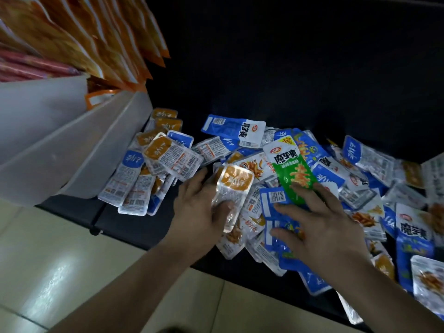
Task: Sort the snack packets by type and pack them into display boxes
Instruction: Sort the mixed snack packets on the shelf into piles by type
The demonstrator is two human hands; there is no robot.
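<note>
Snack packets [240,131], small flat sachets of glossy film in blue, orange-topped and green kinds, lie heaped on a dark tabletop [125,219]. One clear plastic sachet with an orange top panel [236,186] is raised off the heap, pinched near its lower end between the thumb and fingers of the left hand [199,212]. The right hand [322,224] lies spread flat on blue sachets, fingertips at the lower edge of a green foil packet [294,174], grasping nothing. These sachets will probably feel light, limp and slick, sliding readily over one another; a pinch on a sealed edge should hold better than the puffy middle. White plastic display boxes [72,145] stand just left of the heap, one holding upright orange pouches [103,44].
</note>
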